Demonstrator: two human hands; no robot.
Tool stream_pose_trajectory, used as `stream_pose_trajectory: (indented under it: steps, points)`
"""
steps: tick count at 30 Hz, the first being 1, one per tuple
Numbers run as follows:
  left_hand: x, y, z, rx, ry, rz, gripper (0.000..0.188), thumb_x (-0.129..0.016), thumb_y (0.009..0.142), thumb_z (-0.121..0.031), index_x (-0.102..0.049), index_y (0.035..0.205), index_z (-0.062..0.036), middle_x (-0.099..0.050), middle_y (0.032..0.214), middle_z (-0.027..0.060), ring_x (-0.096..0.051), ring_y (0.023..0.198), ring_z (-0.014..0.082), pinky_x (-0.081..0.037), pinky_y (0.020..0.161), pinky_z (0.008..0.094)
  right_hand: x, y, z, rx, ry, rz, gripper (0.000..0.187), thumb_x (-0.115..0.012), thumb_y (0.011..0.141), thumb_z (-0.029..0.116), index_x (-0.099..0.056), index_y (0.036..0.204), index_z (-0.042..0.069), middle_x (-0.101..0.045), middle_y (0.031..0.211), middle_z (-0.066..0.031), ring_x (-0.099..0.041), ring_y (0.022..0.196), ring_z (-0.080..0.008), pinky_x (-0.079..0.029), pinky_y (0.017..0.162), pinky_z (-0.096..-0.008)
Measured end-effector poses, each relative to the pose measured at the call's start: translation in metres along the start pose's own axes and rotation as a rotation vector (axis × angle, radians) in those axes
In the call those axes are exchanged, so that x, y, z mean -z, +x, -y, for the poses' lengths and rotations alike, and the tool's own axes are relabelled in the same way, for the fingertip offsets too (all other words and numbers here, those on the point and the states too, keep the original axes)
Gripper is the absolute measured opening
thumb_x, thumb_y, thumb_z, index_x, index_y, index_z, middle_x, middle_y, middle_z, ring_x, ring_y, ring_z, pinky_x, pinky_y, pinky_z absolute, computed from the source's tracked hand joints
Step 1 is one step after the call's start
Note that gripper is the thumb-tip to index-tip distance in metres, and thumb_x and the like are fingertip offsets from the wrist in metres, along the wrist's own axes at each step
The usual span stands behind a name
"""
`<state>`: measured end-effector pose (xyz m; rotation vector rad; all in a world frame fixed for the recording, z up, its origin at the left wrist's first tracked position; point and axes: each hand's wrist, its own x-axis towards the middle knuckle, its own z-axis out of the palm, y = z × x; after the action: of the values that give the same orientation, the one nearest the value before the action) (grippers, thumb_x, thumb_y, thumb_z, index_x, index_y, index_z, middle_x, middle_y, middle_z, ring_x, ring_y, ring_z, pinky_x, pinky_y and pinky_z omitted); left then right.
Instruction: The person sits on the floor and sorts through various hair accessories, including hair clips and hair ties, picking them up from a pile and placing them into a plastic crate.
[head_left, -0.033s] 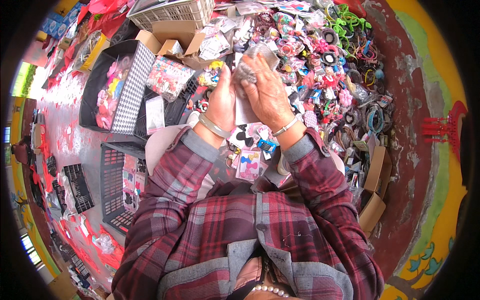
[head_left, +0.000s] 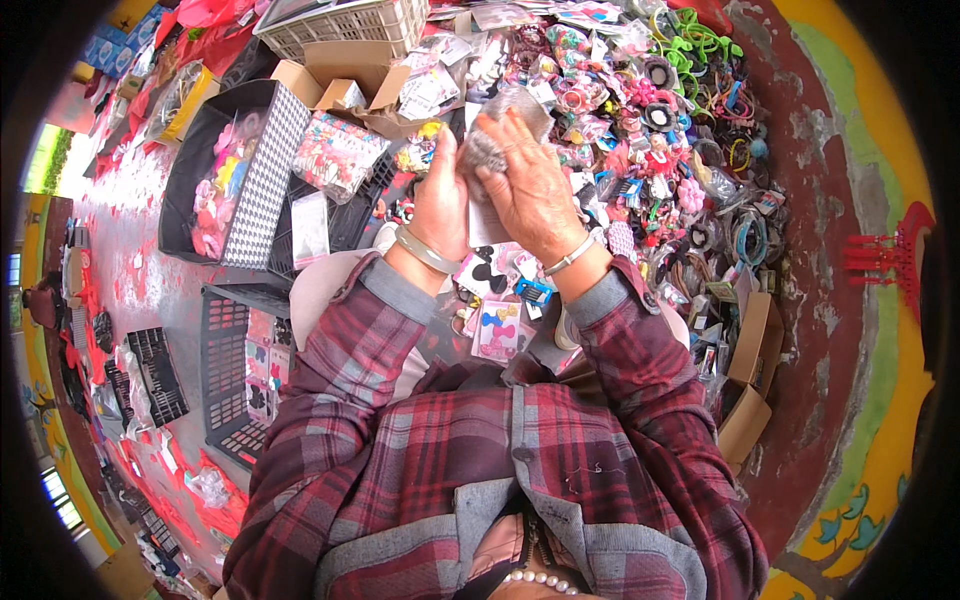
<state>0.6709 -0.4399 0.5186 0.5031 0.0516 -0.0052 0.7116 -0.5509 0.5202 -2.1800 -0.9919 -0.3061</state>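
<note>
My right hand [head_left: 537, 205] is closed over a grey, wadded cloth [head_left: 484, 155], its fingers pressing it against a pale flat pack [head_left: 488, 226]. A greyish see-through part shows beyond the fingertips; what it is, I cannot make out. My left hand [head_left: 440, 205] stands on edge along the pack's left side, thumb pointing up, and supports it; most of its fingers are hidden behind the pack. Below the hands lie a card with bow-shaped hair pieces [head_left: 497, 328] and a small blue clip-like item [head_left: 533, 291].
A large heap of hair accessories [head_left: 660, 150] spreads ahead and right. To the left are a houndstooth-sided bin [head_left: 266, 178], a bag of colourful pieces [head_left: 338, 160], an opened cardboard box [head_left: 360, 72] and a black plastic crate [head_left: 226, 365]. Small cardboard boxes [head_left: 757, 340] stand at right.
My right hand and the grey cloth have shifted slightly to the left across the pack. My left hand has barely moved, and the surroundings look the same.
</note>
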Motion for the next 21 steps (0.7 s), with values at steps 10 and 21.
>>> stream_pose_trajectory:
  steps: [10,21]
  points:
    - [0.037,0.015,-0.034,-0.041,-0.039,-0.096,0.04,-0.044,0.09,-0.032,-0.049,0.112,0.0012,-0.059,0.102,0.0159,-0.059,0.091,0.0271,-0.048,0.082,0.0412,-0.004,-0.013,0.027,0.181,0.099,0.204,0.051,-0.058,0.079,0.022,-0.042,0.126,0.012,-0.046,0.125,-0.0169,-0.039,0.122,-0.0294,-0.035,0.092,-0.0447]
    - [0.026,0.014,-0.042,-0.163,0.023,-0.169,0.036,-0.042,0.09,-0.022,-0.047,0.115,0.003,-0.057,0.106,0.0142,-0.058,0.091,0.0255,-0.047,0.081,0.0381,0.017,-0.014,0.021,0.091,0.613,0.241,0.029,-0.053,0.084,0.021,-0.056,0.108,0.005,-0.059,0.103,-0.0165,-0.056,0.099,-0.0312,-0.044,0.082,-0.0391]
